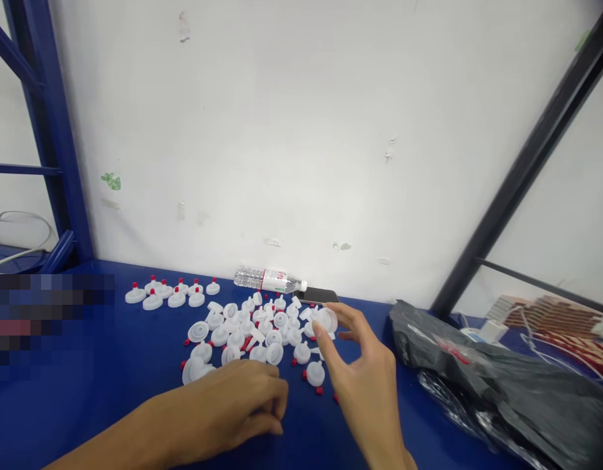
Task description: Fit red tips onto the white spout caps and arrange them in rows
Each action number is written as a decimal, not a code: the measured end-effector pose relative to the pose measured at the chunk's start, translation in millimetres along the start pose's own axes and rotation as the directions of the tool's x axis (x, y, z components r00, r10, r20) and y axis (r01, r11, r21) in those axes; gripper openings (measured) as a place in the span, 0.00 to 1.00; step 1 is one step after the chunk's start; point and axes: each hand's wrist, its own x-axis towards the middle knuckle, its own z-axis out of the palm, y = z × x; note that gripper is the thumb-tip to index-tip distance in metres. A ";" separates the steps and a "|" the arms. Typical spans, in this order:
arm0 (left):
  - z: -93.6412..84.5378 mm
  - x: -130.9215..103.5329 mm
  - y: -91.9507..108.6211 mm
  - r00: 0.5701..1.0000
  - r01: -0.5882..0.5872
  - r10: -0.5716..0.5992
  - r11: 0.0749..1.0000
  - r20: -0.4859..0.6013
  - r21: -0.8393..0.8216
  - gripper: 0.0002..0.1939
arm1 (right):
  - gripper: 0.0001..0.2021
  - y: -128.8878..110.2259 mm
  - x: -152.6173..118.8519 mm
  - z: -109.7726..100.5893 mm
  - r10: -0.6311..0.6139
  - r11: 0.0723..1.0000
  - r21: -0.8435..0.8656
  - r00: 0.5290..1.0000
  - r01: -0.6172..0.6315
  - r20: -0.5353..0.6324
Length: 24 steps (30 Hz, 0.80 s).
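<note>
My right hand (pixel 370 372) pinches a white plastic nozzle cap (pixel 327 318) between thumb and fingers, at the right edge of a loose pile. Nearer to me, my left hand (pixel 243 405) is closed with its fingers curled; whatever it may hold is hidden. The pile of white nozzle caps (pixel 273 337) lies just beyond both hands, its pieces tipped at many angles. Small red tips (pixel 320 390) are scattered among and around them. To the far left, several white caps with red tips fitted (pixel 153 300) stand upright in a group.
A clear water bottle (pixel 275 279) lies on its side by the wall, with a dark phone (pixel 316 296) beside it. A grey plastic bag (pixel 502 385) covers the right of the blue table (pixel 120 365). Blue metal posts (pixel 57 130) rise at the left.
</note>
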 end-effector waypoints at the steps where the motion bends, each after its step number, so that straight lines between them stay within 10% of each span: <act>1: -2.8 1.4 -0.3 0.998 -0.008 0.005 0.999 -0.055 -0.046 0.01 | 0.14 -1.1 0.2 -0.3 0.011 0.999 0.043 1.000 -0.011 0.014; 10: -33.6 11.4 -7.6 0.836 -0.064 -0.260 0.828 -0.482 -0.558 0.12 | 0.14 -6.8 -1.2 4.5 0.043 0.935 0.327 0.958 -0.138 0.282; 24: -22.6 10.7 -4.7 0.862 -0.203 -0.197 0.711 -0.467 -0.673 0.12 | 0.15 -5.6 -3.8 11.9 0.023 0.910 0.378 0.929 -0.173 0.371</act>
